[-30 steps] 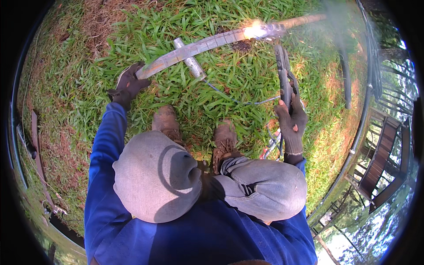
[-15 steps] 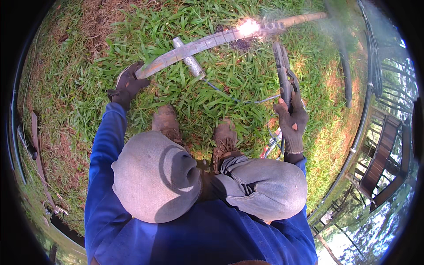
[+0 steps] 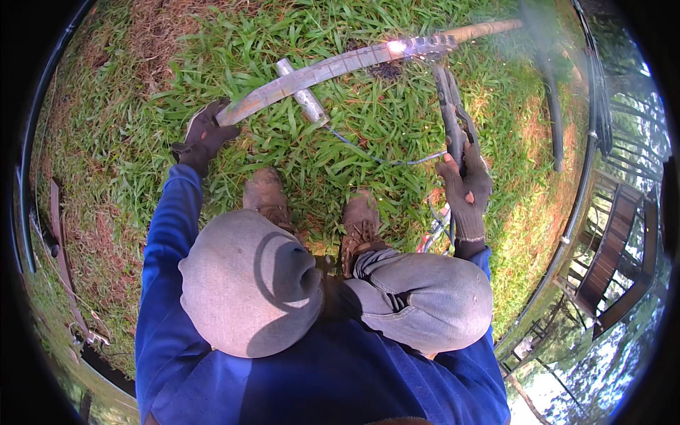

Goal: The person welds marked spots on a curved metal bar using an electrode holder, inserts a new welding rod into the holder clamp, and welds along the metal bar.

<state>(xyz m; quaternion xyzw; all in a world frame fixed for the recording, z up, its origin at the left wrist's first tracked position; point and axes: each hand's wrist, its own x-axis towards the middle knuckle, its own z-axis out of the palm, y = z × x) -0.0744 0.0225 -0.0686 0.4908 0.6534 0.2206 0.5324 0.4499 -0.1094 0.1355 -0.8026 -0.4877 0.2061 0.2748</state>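
A long, slightly curved grey metal bar with dark cross marks runs across the grass, tan-brown toward its right end. My left hand, in a dark glove, is closed round its left end. My right hand, in a worn dark glove with holes, grips a dark welding electrode holder that points up toward the bar. On the bar, left of the holder's tip, glows a bright welding arc with a few sparks; the rod is hard to make out. Under the bar lies a short silvery pipe.
A thin bluish cable runs through the grass from the pipe toward my right hand. My boots stand just below it. Smoke drifts at the upper right, near a dark post. A flat rusty bar lies far left.
The arc's glare has shrunk to a smaller, dimmer spot. My right hand and the electrode holder have shifted slightly left. My left hand and the bar have stayed put.
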